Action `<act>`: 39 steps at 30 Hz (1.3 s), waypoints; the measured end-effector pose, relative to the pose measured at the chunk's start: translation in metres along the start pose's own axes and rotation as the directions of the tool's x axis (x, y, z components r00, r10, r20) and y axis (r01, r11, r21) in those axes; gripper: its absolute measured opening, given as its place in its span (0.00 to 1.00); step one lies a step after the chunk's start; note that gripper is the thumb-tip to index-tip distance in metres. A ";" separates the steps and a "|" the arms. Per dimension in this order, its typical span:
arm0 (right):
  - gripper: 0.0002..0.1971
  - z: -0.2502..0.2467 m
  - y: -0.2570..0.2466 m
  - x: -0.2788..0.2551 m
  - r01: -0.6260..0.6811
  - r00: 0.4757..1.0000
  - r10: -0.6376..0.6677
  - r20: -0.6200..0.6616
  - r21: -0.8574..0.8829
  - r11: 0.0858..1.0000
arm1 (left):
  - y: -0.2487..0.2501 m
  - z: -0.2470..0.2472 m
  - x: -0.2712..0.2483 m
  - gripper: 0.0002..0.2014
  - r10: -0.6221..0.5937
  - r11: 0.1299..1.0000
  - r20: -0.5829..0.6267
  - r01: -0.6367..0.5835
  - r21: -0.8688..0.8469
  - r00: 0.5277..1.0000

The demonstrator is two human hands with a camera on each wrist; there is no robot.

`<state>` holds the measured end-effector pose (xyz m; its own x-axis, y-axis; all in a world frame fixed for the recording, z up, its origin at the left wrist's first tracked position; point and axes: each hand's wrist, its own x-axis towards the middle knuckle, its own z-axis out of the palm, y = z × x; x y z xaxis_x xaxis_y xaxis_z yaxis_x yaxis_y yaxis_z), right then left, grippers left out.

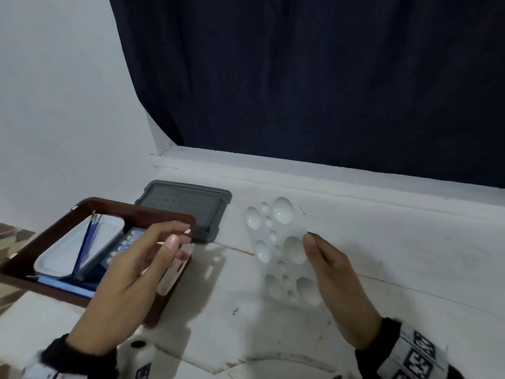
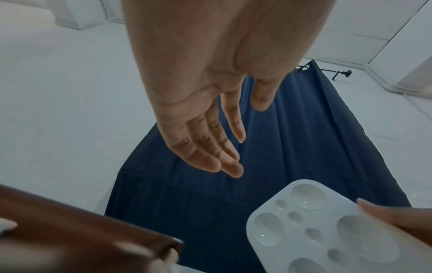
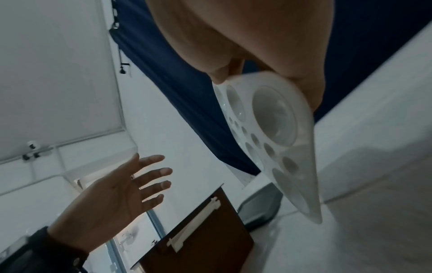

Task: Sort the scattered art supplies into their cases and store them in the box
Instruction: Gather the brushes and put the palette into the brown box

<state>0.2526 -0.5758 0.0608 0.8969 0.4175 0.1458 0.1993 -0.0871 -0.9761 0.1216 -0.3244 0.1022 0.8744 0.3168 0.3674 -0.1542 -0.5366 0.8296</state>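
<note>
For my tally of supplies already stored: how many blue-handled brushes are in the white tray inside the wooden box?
2 thin blue-handled brushes, lying side by side, slanted across the white tray in the brown wooden box. Others may be hidden.

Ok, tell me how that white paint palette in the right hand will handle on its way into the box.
The palette probably stays stiff: held only at one edge by the right hand, it shows no sag. It looks light, since a thumb-and-finger pinch carries it. Its glossy wells suggest a slick surface, so the open left hand could steady it.
</note>
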 end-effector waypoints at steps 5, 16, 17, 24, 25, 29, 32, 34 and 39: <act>0.26 0.067 -0.038 0.013 0.112 0.991 -0.114 -0.063 -0.038 0.993 | -0.037 -0.081 0.020 0.22 0.041 0.999 -0.015 -0.041 0.017 0.999; 0.13 0.228 -0.108 0.042 0.228 0.953 -0.246 -0.179 -0.118 0.967 | -0.148 -0.234 0.054 0.25 0.000 0.995 0.086 -0.009 0.096 0.996; 0.13 0.239 -0.110 0.044 0.224 0.956 -0.245 -0.164 -0.133 0.965 | -0.156 -0.240 0.056 0.24 0.002 0.995 0.093 -0.012 0.098 0.996; 0.16 0.292 -0.107 0.056 0.205 0.974 -0.225 0.013 -0.461 0.863 | -0.196 -0.248 0.066 0.20 -0.046 0.999 0.124 0.048 -0.019 0.991; 0.18 0.298 -0.106 0.057 0.199 0.979 -0.191 0.068 -0.519 0.832 | -0.199 -0.247 0.066 0.20 -0.058 0.997 0.144 0.065 -0.045 0.988; 0.18 0.325 -0.104 0.061 0.285 0.935 0.001 0.355 -0.753 0.593 | -0.209 -0.248 0.064 0.20 -0.077 0.995 0.184 0.086 -0.041 0.980; 0.16 0.343 -0.092 0.060 0.381 0.889 0.079 0.452 -0.822 0.423 | -0.215 -0.249 0.063 0.21 -0.085 0.994 0.200 0.097 -0.055 0.976; 0.15 0.354 -0.080 0.059 0.443 0.858 0.102 0.504 -0.826 0.349 | -0.218 -0.250 0.061 0.22 -0.100 0.992 0.200 0.112 -0.052 0.975; 0.21 0.368 -0.069 0.064 0.481 0.829 0.135 0.542 -0.815 0.324 | -0.220 -0.253 0.060 0.18 -0.106 0.993 0.224 0.114 -0.022 0.969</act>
<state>0.1512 -0.2104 0.0779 0.5564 0.8251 -0.0979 0.8173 -0.5647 -0.1145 0.0913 0.0102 0.0479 0.9666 0.1886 0.1737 -0.0638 -0.4793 0.8753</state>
